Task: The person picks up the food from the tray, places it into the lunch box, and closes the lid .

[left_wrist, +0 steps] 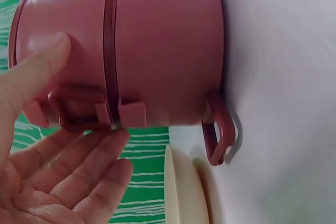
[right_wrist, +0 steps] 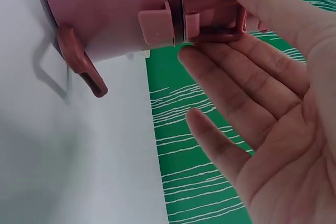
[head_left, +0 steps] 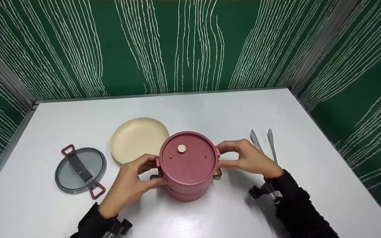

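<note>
A dark red two-tier pot (head_left: 189, 162) with a flat lid and a small cream knob stands upright in the middle of the table. From its left side, my left hand (head_left: 132, 183) holds the upper tier, thumb on the wall and fingers by the folded side handle (left_wrist: 79, 106). My right hand (head_left: 248, 157) grips the opposite side, its thumb over the other folded handle (right_wrist: 220, 35) and its fingers beyond it. In both wrist views a seam runs between the tiers, and the lower tier's handles (left_wrist: 218, 132) stick out near the table.
A cream plate (head_left: 139, 138) lies behind the pot to the left. Farther left is a round grey see-through lid (head_left: 81, 170) with red side clips. Two metal utensils (head_left: 271, 142) lie beyond my right hand. Green walls with white streaks (head_left: 240, 43) border the white table (head_left: 227, 109).
</note>
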A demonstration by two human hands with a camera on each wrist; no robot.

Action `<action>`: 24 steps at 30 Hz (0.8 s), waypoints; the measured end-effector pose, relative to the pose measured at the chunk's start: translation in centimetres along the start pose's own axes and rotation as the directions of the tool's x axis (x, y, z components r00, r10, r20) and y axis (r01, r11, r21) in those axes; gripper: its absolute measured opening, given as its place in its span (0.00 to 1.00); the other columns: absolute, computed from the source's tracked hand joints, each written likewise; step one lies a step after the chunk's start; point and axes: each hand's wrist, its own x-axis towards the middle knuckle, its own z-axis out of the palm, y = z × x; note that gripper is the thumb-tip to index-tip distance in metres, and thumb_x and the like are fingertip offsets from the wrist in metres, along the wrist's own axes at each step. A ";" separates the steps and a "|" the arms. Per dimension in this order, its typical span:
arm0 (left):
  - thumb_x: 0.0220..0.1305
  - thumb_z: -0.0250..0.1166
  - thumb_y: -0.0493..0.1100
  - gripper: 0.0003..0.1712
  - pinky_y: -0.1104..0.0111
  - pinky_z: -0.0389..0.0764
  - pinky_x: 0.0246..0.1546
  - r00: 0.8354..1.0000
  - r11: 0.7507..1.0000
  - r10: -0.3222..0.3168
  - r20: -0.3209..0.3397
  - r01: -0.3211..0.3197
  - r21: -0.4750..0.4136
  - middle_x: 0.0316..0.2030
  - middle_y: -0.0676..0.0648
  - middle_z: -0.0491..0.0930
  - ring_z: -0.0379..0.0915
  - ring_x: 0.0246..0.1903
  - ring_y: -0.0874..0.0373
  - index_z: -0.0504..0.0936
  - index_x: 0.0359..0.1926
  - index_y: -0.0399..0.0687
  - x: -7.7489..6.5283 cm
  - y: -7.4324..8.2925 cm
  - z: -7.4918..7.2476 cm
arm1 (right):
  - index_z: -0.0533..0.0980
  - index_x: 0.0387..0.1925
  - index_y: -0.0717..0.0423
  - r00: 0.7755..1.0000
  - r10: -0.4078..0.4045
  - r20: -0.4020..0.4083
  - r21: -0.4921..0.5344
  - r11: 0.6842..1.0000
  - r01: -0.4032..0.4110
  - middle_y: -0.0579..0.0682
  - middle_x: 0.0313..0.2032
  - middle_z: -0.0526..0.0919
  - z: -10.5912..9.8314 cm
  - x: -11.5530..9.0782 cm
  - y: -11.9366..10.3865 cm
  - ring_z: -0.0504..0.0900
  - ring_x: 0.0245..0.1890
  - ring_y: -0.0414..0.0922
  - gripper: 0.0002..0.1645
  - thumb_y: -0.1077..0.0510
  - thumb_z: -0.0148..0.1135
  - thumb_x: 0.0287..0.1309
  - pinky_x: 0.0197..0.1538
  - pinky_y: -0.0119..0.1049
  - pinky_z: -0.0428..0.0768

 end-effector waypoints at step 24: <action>0.51 0.82 0.46 0.19 0.57 0.82 0.59 0.999 0.960 -0.020 0.032 0.010 0.278 0.44 0.59 0.90 0.85 0.50 0.62 0.90 0.46 0.61 -0.1 -1.5 -0.8 | 0.83 0.46 0.38 0.993 0.054 0.104 -0.047 0.998 -0.049 0.35 0.45 0.89 -0.2 -0.3 1.2 0.86 0.53 0.40 0.09 0.49 0.72 0.65 0.64 0.41 0.78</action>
